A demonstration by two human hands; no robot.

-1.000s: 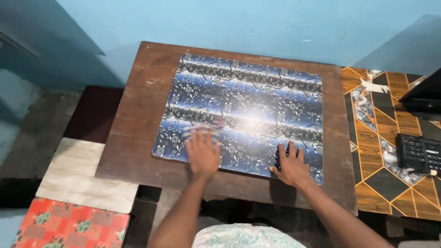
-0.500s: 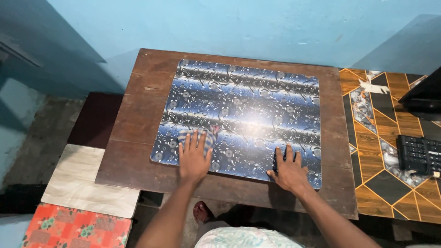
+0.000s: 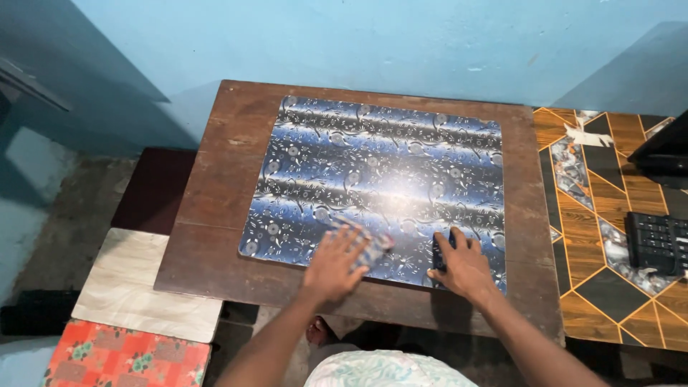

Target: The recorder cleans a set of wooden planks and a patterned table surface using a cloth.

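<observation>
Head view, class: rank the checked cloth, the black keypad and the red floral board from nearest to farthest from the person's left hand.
1. Checked cloth: under the left hand, on the blue patterned sheet.
2. Red floral board: lower left, on the floor.
3. Black keypad: far right, on the side table.

We saw a dark brown wooden table (image 3: 215,215) against the blue wall. A glossy blue patterned sheet (image 3: 380,179) lay flat on the table, covering most of its top, bare wood showing around it.
</observation>
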